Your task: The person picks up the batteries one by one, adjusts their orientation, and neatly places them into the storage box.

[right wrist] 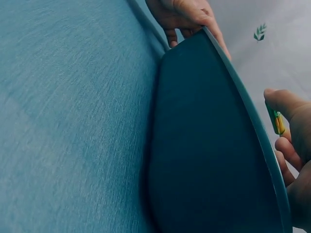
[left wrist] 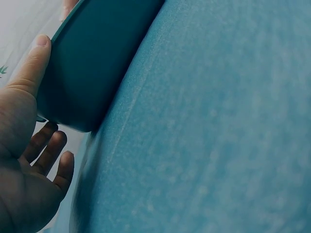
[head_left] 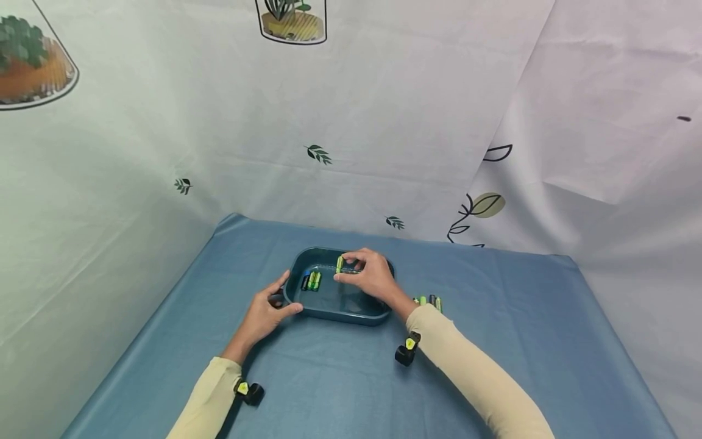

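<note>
A dark teal tray (head_left: 340, 316) with raised walls stands on the table. My left hand (head_left: 264, 312) holds its left end, thumb on the front left corner and fingers by the side handle. In the left wrist view, the thumb (left wrist: 36, 65) lies against the tray wall (left wrist: 92, 58). Above the inside of the tray, my right hand (head_left: 373, 277) pinches a green battery (head_left: 339, 264) upright between thumb and fingers. That battery (right wrist: 277, 121) is partly covered by the fingers in the right wrist view. Several batteries (head_left: 311, 281), green and dark, lie side by side in the tray's left part.
More green and dark batteries (head_left: 433, 302) lie in a row on the blue tablecloth (head_left: 526, 341), right of the tray and partly hidden by the right forearm. A white printed curtain (head_left: 356, 122) hangs behind the table and along its sides.
</note>
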`<control>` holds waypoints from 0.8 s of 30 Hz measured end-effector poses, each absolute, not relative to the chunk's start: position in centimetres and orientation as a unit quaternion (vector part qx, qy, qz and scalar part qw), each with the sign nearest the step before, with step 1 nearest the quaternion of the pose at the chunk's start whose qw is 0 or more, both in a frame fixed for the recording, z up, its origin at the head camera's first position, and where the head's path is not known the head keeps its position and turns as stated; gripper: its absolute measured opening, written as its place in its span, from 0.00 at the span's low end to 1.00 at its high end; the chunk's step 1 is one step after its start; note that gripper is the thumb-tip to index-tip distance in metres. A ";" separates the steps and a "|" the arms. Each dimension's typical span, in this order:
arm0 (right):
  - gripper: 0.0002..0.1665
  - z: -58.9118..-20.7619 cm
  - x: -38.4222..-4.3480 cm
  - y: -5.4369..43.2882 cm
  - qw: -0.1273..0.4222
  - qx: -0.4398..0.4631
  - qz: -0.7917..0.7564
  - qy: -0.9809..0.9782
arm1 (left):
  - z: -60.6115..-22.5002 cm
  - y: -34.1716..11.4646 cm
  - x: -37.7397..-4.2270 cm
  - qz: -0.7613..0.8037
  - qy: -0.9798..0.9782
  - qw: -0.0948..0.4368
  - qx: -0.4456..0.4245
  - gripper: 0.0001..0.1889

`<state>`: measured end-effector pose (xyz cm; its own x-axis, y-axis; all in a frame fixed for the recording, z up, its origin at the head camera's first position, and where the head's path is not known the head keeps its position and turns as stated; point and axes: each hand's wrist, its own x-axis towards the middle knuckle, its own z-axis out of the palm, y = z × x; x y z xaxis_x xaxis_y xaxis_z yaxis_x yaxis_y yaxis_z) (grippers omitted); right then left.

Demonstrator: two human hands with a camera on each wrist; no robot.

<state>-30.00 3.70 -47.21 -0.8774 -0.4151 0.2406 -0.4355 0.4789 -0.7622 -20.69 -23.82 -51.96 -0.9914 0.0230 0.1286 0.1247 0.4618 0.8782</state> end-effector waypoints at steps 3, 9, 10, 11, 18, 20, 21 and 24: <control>0.28 -47.2 -30.1 3.3 0.004 0.245 0.453 -0.857 | -52.0 -23.8 -20.7 -0.515 -0.854 0.054 -0.045 0.47; 0.28 -47.3 -30.4 2.5 -0.014 0.232 0.466 -0.854 | -51.9 -23.7 -20.7 -0.511 -0.856 0.060 -0.046 0.47; 0.28 -47.3 -30.4 2.4 -0.017 0.230 0.468 -0.853 | -51.9 -23.7 -20.7 -0.511 -0.856 0.059 -0.046 0.47; 0.28 -47.4 -30.5 2.3 -0.020 0.228 0.470 -0.852 | -51.9 -23.7 -20.7 -0.512 -0.856 0.058 -0.045 0.47; 0.28 -47.7 -30.7 1.6 -0.043 0.208 0.478 -0.852 | -52.0 -23.8 -20.9 -0.517 -0.854 0.050 -0.043 0.46; 0.28 -47.8 -30.7 1.4 -0.049 0.204 0.477 -0.853 | -52.0 -23.8 -20.9 -0.519 -0.852 0.050 -0.045 0.46; 0.28 -47.8 -30.7 1.4 -0.052 0.203 0.477 -0.854 | -52.0 -23.8 -20.9 -0.520 -0.852 0.049 -0.045 0.46; 0.29 -47.9 -30.7 1.1 -0.061 0.201 0.478 -0.853 | -51.9 -23.8 -20.8 -0.521 -0.851 0.051 -0.046 0.45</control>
<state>-30.66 1.08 -47.89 -0.9117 -0.4013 0.0883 -0.2847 0.4618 -0.8400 -20.80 -23.82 -51.92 -0.9906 0.0261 0.1343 0.1315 0.4520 0.8822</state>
